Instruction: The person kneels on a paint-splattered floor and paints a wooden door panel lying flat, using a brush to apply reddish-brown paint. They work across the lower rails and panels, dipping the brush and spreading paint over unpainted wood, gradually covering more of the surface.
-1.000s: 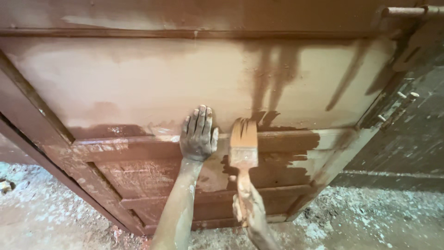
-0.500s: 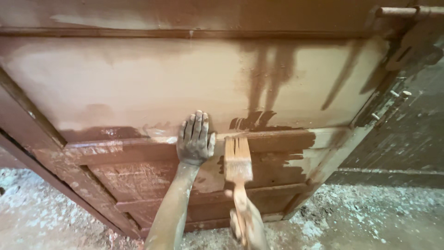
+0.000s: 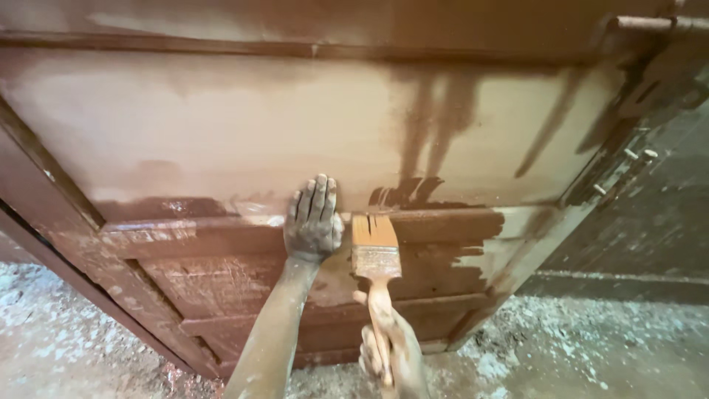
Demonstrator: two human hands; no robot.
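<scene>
A large brown panelled door (image 3: 221,140) fills the head view, partly coated with darker wet paint. My left hand (image 3: 312,219) lies flat on the door's horizontal rail, fingers together and smeared with paint. My right hand (image 3: 390,353) grips the handle of a flat paintbrush (image 3: 374,245) with an orange-brown head. The bristles touch the rail just right of my left hand, below dark brush strokes (image 3: 406,193).
A metal bolt and hinge fittings (image 3: 635,155) run along the door's right edge. Rough, dusty ground (image 3: 561,347) with pale debris lies below, and a dark wall (image 3: 650,229) stands at the right.
The paintbrush has moved down the rail, toward me. My left hand has stayed pressed on the rail. The view shifted slightly.
</scene>
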